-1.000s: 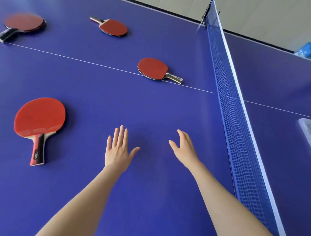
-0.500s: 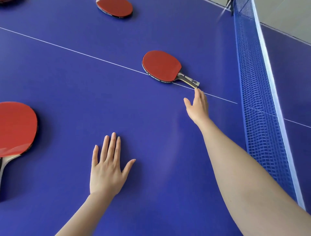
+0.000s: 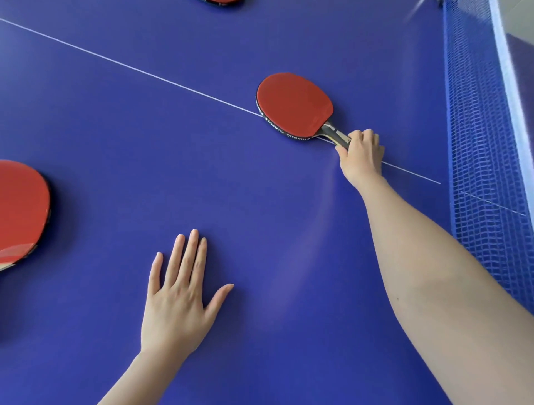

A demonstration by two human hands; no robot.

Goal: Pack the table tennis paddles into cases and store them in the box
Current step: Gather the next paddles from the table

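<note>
At the far left, a red paddle (image 3: 20, 214) is cut off by the frame edge, lying flat on the blue table (image 3: 289, 289). Just right of it, the left hand (image 3: 179, 300) is laid palm-down on the table, fingers straight and thumb spread, holding nothing; it is judged to be planted there as a prop for the long reach. A sliver of another paddle (image 3: 222, 1) is seen at the top edge. Further right, the middle paddle (image 3: 293, 104) lies rubber-up across the white line (image 3: 144, 72), and its handle (image 3: 335, 136), pointed toward the person, is gripped at the end by the right hand (image 3: 361, 156), fingers curled over it; the handle is presumably chosen as the nearest, firmest hold. The blade appears to rest on the table. The net (image 3: 479, 144) is stretched at the far right. No case or box is in view.
</note>
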